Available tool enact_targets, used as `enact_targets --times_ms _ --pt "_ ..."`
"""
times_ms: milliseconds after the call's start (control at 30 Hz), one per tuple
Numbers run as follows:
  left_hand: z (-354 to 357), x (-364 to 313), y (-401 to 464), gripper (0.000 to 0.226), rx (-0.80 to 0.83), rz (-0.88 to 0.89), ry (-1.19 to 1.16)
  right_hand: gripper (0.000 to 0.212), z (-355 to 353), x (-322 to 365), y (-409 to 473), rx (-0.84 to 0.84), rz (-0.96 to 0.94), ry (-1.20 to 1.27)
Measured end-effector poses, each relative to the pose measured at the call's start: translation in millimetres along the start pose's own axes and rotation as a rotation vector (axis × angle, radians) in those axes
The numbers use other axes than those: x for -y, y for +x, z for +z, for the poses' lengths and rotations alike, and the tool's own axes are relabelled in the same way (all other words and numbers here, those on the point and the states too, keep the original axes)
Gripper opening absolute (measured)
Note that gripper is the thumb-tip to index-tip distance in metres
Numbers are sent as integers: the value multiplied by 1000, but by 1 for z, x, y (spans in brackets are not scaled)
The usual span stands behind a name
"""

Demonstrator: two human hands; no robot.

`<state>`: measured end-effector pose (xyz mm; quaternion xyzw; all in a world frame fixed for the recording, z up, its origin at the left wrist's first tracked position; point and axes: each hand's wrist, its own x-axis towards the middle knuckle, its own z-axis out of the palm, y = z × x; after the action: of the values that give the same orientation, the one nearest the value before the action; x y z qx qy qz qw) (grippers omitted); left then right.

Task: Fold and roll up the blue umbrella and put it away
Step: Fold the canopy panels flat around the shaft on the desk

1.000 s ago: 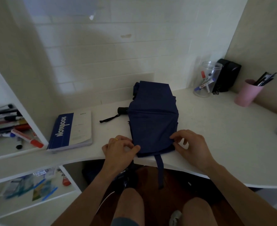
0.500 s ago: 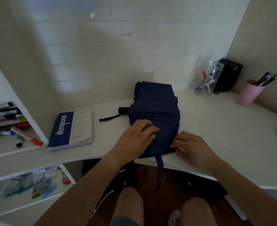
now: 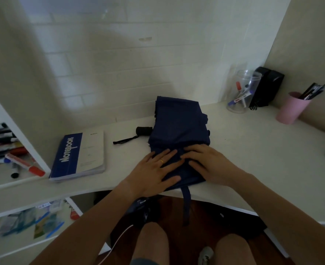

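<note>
White bench (image 3: 243,159) at its near edge: the blue umbrella (image 3: 177,127) lies folded flat, strap (image 3: 186,205) dangling off. Left hand (image 3: 154,173) and right hand (image 3: 207,161) press it with flat, spread fingers — fabric hides the shaft. Beyond, handle (image 3: 143,130) protrudes; cover reading "NOTEBOOK" (image 3: 77,155); jar (image 3: 242,92) contents indistinct.

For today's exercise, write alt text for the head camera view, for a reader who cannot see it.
A person's left hand and right hand press flat on a folded blue umbrella lying on a white desk. A notebook lies to the left; a pink cup stands far right.
</note>
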<state>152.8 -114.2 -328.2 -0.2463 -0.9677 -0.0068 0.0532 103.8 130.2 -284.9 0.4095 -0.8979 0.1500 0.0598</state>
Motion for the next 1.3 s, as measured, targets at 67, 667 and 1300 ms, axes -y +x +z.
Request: enact_targets --times_ms 67,667,1300 --pt "1 3 -2 63 0 -19 -10 54 14 -18 -3 158 42 -82" --pt "-26 14 -12 92 -93 -310 -345 85 3 -29 -14 407 151 -139" --pt "-118 -2 40 17 -649 -440 -1387 35 -70 -17 28 -467 429 604"
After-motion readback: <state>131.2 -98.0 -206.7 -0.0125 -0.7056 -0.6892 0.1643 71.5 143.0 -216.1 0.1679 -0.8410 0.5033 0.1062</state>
